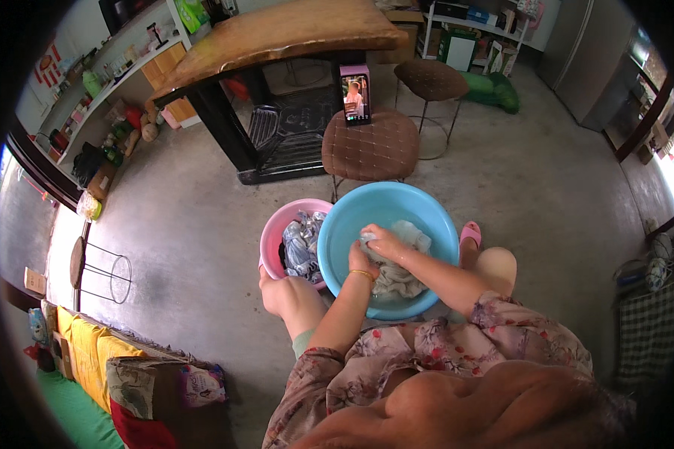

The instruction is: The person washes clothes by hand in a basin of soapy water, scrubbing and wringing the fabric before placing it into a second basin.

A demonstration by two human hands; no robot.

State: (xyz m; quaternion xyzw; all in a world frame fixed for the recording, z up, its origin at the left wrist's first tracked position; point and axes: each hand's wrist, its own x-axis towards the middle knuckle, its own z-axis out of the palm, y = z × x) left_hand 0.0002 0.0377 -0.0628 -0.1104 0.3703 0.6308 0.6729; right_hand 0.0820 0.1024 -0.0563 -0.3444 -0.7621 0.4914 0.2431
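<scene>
A light-blue plastic basin (336, 224) stands on the floor between my legs, with water in it. Wet, pale cloth (400, 280) lies bunched in the water, and a whiter piece puffs up at the far right. My right hand (386, 244) grips a whitish fold of the cloth above the basin's middle. Just left of it, my left hand (363, 260) is closed against the same fold, a yellow bracelet on its wrist; its fingertips are partly hidden. Left of the blue basin, a pink basin (272, 236) holds crumpled blue-grey cloth (300, 241).
A brown padded stool (370, 149) stands beyond the basins, bearing a propped-up phone (356, 98) with a lit screen. Behind it is a thick wooden table (292, 28) on black legs. A second stool (431, 78) stands right. One stool (78, 262) lies tipped over at left.
</scene>
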